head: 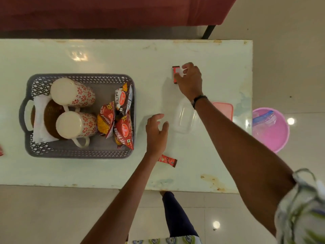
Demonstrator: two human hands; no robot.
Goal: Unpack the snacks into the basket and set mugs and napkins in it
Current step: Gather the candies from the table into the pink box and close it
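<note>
A clear plastic box (184, 118) lies between the two arms, with a pink lid (224, 110) just right of it. The grey woven basket (79, 154) on the left holds two flowered mugs (73, 92), white napkins (39, 118) and red snack packets (123, 131). The right hand (190, 80) pinches a small red chocolate bar (176, 74) far off. The left hand (156, 132) hovers with fingers spread. Another red bar (168, 160) lies near, on the pale table (105, 55). A pink tub (271, 129) sits on the floor.
</note>
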